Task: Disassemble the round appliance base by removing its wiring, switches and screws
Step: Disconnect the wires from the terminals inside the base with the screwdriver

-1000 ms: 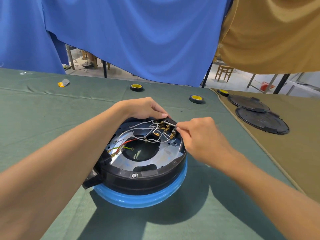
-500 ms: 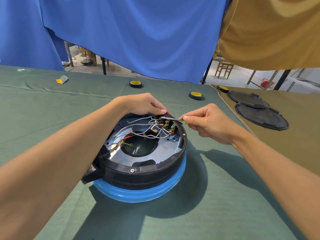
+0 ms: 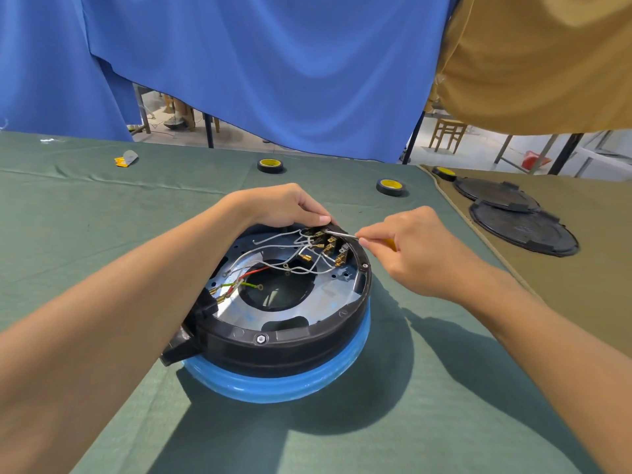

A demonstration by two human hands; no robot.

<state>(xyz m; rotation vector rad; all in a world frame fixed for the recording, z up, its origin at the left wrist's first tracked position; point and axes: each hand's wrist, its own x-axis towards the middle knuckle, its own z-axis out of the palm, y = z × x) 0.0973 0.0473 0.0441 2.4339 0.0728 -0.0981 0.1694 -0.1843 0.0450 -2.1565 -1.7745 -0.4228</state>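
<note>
The round appliance base [image 3: 273, 350] lies upside down on the green cloth, a black ring above a blue band, with a metal plate inside. White wires [image 3: 273, 249], a red wire and a green-yellow wire cross the plate to brass terminals on the switch block [image 3: 330, 244] at the far rim. My left hand [image 3: 284, 206] grips the far rim beside the switch block. My right hand [image 3: 410, 244] pinches a small screwdriver [image 3: 342, 234] with a yellow handle, and its metal tip points into the terminals.
Two black tape rolls with yellow cores [image 3: 271, 164] [image 3: 390, 186] lie beyond the base. On the tan cloth at right sit two black round covers [image 3: 523, 229] and a third roll [image 3: 444, 173]. A small yellow-grey scrap [image 3: 126, 159] lies far left.
My right hand has drawn back to the right of the rim and now holds the screwdriver tip at the terminals. The left hand stays on the far rim.
</note>
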